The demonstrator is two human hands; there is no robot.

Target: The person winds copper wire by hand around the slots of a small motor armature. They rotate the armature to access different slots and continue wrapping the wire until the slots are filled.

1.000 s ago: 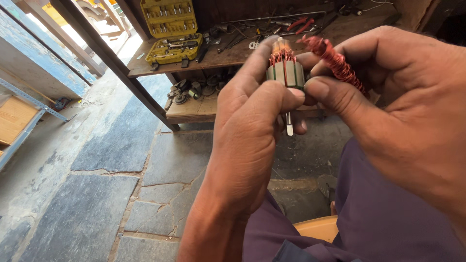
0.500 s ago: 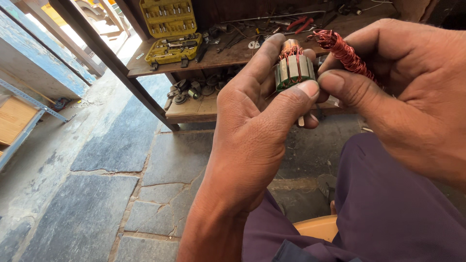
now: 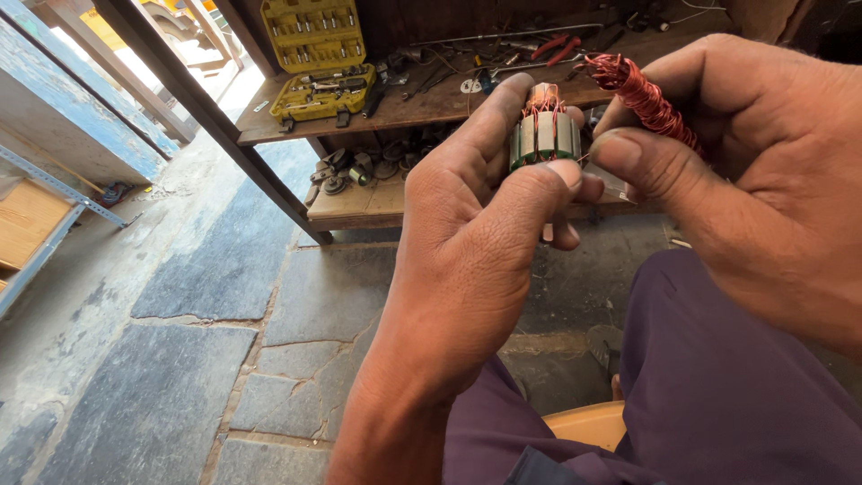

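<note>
Left hand: the left hand [image 3: 476, 233] is raised in front of the chest, back toward the camera, clamped on a small motor armature [image 3: 545, 135].
Armature: a grey slotted core with copper wire ends at its top; it sits upright between the left thumb, pressed on its lower front, and the index finger curving up behind its left side. Its lower end is hidden behind the fingers.
Right hand: the right hand [image 3: 763, 189] is just beside the armature on its right, fingers together around a coil of red-copper wire [image 3: 642, 94].
Coil: the twisted bundle runs along the right index finger and sticks out past the fingertip, above and to the right of the armature. A thin strand seems to run from the armature's right side toward the right thumb; I cannot tell whether it joins the coil.
Thumbs: the two thumb tips are near each other, just below the core.
Surface: a wooden surface [image 3: 404, 108] beyond the hands carries an open yellow tool case [image 3: 314, 58] and loose tools.
Lower shelf: round metal parts [image 3: 355, 169] lie on it.
Floor: grey stone slabs [image 3: 180, 359].
Lap: purple trousers [image 3: 718, 395].
</note>
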